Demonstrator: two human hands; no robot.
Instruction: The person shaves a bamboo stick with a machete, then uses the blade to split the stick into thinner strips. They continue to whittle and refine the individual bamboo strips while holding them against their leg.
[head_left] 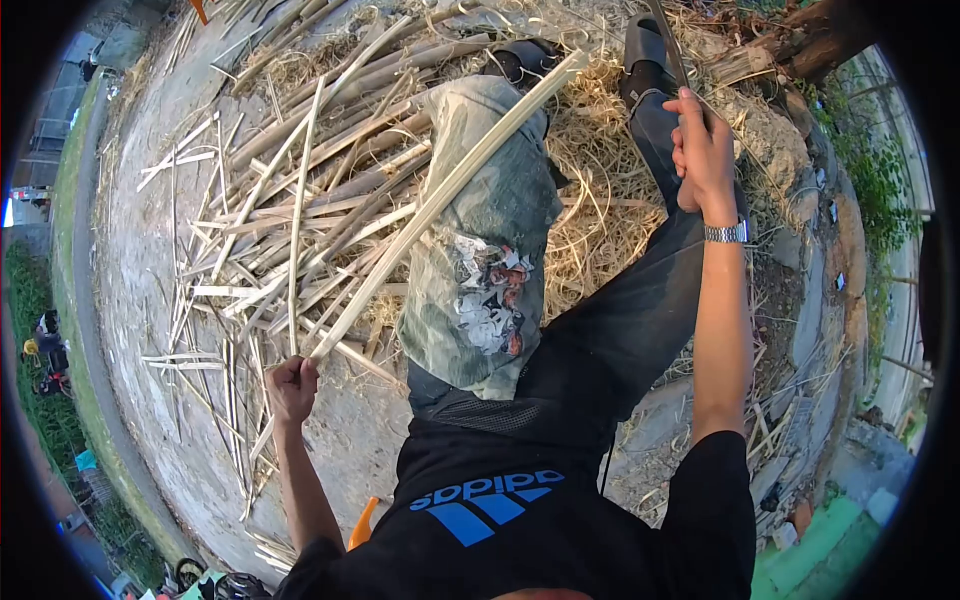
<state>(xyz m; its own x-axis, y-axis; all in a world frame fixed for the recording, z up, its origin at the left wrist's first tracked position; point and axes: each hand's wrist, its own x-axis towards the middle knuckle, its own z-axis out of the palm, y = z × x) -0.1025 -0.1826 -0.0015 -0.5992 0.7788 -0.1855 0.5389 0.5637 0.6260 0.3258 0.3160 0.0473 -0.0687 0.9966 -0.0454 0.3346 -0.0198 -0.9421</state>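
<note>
My left hand (292,388) is closed around the lower end of a long, pale bamboo strip (385,262). The strip slants up to the right across a worn greenish cloth (500,205) with a printed patch, which is draped over my leg. Out to the right, my right hand (704,150) grips a long, dark-bladed knife (670,42), its blade pointing away from me. The knife is apart from the strip, and its handle is mostly hidden in my fist.
Many split bamboo strips (300,215) lie piled on the concrete ground (150,270) to the left. Curly shavings (598,235) cover the ground between my legs. A thick log (815,40) stands at the upper right. Something orange (364,522) shows beside my left arm.
</note>
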